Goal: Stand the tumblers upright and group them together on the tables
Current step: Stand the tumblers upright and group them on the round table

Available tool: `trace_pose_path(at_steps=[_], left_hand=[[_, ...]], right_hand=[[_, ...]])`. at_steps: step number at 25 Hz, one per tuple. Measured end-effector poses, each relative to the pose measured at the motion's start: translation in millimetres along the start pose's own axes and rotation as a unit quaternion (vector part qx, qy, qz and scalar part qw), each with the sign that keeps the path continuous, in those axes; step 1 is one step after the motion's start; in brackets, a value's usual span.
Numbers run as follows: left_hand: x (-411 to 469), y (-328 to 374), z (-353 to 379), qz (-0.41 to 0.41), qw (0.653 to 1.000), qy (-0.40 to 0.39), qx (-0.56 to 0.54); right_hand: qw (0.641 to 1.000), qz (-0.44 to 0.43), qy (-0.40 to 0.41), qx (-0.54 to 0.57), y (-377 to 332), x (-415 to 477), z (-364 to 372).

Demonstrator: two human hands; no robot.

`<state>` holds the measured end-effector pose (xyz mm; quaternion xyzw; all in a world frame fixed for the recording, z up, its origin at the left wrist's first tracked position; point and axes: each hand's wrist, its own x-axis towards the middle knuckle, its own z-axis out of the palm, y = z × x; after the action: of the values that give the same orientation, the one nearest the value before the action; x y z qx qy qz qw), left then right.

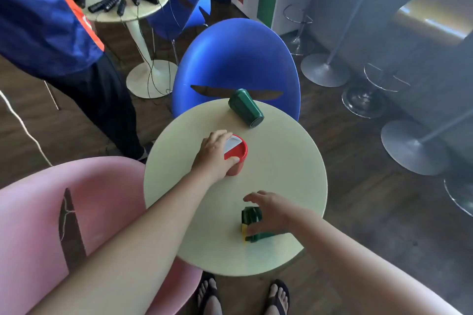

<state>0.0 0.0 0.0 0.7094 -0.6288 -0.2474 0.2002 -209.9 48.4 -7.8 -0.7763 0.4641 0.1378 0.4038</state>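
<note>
A red tumbler with a white inside stands upright near the middle of the round cream table. My left hand grips its rim and side. A dark green tumbler lies on its side at the table's far edge, mouth toward me. Another green tumbler with a yellow patch lies on its side near the front edge. My right hand is over it, fingers curled around its body.
A blue chair stands behind the table and a pink chair at the left. A standing person is at the far left. A second round table holds a blue box and black devices. Bar stool bases fill the right.
</note>
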Motion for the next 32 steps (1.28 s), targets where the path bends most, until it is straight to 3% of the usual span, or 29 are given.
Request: trace_pose_path(at_steps=[4, 11, 18, 22, 25, 32], left_hand=[[0, -1, -1, 0.005, 1.000, -0.002, 0.009], [-1, -3, 0, 0.003, 1.000, 0.003, 0.011], [1, -1, -2, -0.005, 1.000, -0.005, 0.023], [1, 1, -2, -0.007, 0.999, -0.006, 0.041], [4, 0, -2, -0.002, 0.999, -0.004, 0.042], [6, -2, -1, -0.004, 0.999, -0.009, 0.041]], right_hand=[[0.992, 0.007, -0.046, -0.115, -4, 8, 3], [0.991, -0.016, -0.022, -0.133, 7, 18, 7], [0.993, -0.044, 0.111, 0.000, 20, 9, -7], [0.970, -0.056, 0.211, 0.105, 24, 4, -20], [0.957, -0.062, 0.254, 0.124, 32, 5, -18], [0.967, -0.045, 0.226, 0.107, 47, -2, -10]])
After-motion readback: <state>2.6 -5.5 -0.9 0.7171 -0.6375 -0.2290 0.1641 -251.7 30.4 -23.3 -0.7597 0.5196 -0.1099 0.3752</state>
